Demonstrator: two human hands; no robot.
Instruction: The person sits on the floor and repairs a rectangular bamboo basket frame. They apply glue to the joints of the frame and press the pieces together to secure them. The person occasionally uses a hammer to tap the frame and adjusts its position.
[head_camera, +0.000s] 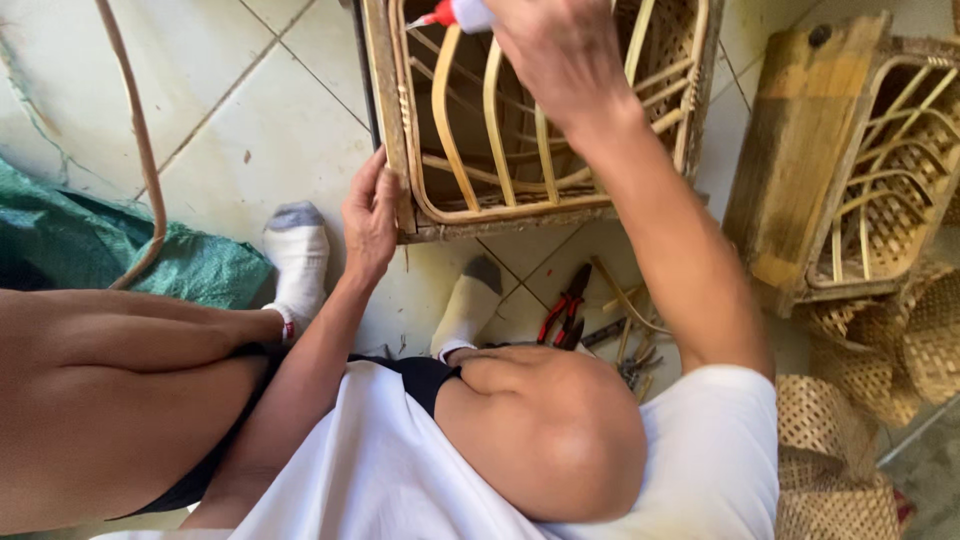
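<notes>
A woven rattan frame (405, 120) with curved cane ribs stands on the tiled floor in front of me. My left hand (370, 215) grips its near left corner post. My right hand (560, 50) is raised over the frame's top and holds a small white glue bottle (455, 14) with a red nozzle, its tip pointing left toward the frame's left rail. My knees and white-socked feet (297, 255) sit below the frame.
A second rattan frame on a wooden board (800, 150) lies at the right, with woven cane pieces (830, 450) below it. Red-handled pliers (562, 312) and other small tools lie by my right foot. A green tarp (70, 240) and a bent cane strip (140, 150) are at left.
</notes>
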